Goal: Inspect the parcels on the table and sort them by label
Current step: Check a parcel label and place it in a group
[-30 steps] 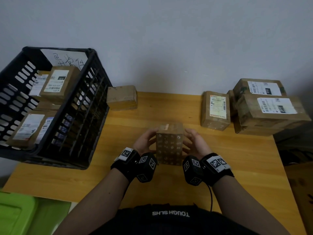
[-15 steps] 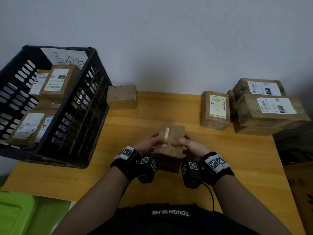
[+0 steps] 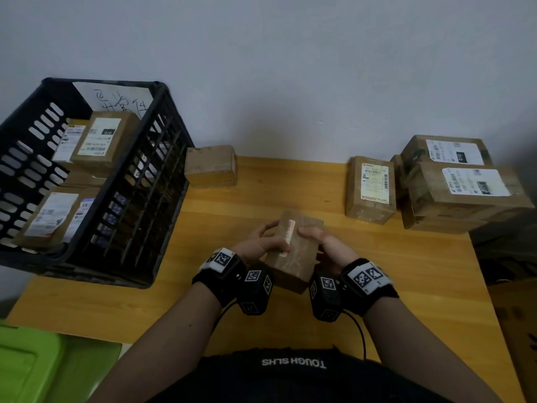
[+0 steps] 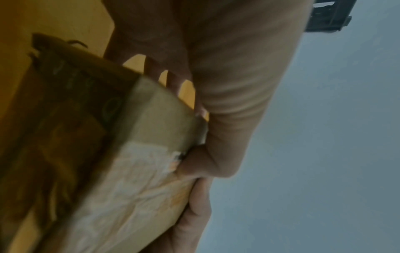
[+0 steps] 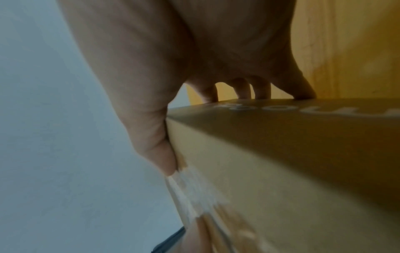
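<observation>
Gripping a small brown parcel (image 3: pixel 293 251) above the counter (image 3: pixel 406 286), the left hand (image 3: pixel 258 245) and right hand (image 3: pixel 328 245) curl thumbs over its top.

A yellow wooden table (image 3: pixel 261 315) stands against the pale wall. At its left end sits a black slatted crate (image 3: pixel 139 216), overhanging the edge. Just beside the crate, at the back, lies a small plain brown box (image 3: pixel 211 165). Towards the right rear stands a labelled carton (image 3: pixel 370 189), and next to it, in the corner, a stack of larger labelled cartons (image 3: pixel 462 190).
</observation>
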